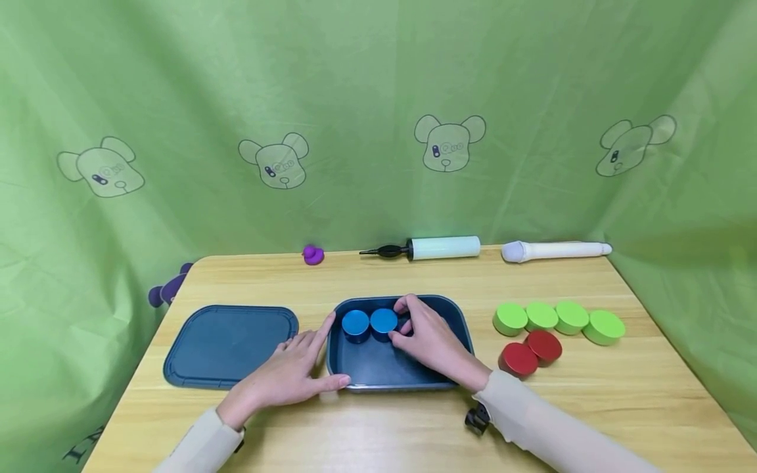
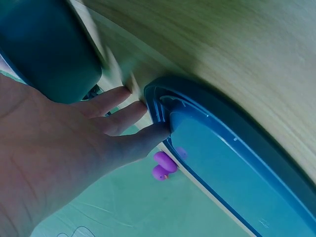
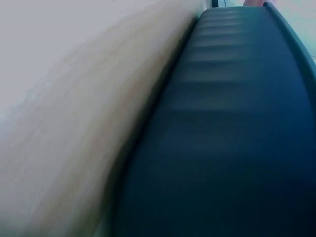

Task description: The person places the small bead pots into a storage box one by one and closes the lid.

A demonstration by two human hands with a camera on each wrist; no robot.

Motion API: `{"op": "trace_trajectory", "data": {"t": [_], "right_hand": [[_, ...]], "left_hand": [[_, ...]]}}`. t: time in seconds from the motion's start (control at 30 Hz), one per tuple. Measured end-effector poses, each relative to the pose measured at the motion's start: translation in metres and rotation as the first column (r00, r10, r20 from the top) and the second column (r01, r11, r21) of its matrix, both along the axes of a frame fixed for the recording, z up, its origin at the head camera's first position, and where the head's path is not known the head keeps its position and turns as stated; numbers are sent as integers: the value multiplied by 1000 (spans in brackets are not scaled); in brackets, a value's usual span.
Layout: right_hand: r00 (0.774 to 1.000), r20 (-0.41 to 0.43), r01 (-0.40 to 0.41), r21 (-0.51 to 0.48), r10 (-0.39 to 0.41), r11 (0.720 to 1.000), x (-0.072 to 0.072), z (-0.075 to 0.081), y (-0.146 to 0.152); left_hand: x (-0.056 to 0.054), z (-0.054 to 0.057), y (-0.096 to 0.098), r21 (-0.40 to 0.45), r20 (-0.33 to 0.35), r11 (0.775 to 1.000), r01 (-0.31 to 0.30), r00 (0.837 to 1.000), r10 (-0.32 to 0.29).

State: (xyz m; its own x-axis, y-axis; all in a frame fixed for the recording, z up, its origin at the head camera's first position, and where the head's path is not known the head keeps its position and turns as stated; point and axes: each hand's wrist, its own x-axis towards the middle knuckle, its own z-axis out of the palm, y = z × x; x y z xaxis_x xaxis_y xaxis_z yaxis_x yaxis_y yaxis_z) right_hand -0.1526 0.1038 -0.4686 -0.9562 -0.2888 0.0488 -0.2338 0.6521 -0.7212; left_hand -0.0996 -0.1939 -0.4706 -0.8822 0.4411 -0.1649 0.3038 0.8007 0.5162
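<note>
The dark blue, round-cornered plastic tray lay midway between the left and right edges of the pale wooden surface, with two short blue cylinders standing side by side toward its far left corner. The right hand was curled in a pinch at the right-hand blue cylinder; whether another piece sat under those fingers, I could not tell. Such close quarters were the likeliest trouble — a slight sideways push could have knocked the neighbour askew. The left hand was spread, finger and thumb at the tray's left end; an uneven press there might have slid or tipped it. The right wrist crossed the tray's near right corner, so a low withdrawal could have snagged the rim — or, swinging toward the surface's right edge, scattered the short red cylinders.
</note>
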Motion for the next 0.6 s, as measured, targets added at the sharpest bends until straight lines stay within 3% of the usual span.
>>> {"op": "trace_trajectory", "data": {"t": [0.6], "right_hand": [[996, -92, 22, 21, -20, 1000, 5, 12, 28]], "left_hand": [[0, -2, 0, -4, 4, 1000, -5, 1000, 5]]}}
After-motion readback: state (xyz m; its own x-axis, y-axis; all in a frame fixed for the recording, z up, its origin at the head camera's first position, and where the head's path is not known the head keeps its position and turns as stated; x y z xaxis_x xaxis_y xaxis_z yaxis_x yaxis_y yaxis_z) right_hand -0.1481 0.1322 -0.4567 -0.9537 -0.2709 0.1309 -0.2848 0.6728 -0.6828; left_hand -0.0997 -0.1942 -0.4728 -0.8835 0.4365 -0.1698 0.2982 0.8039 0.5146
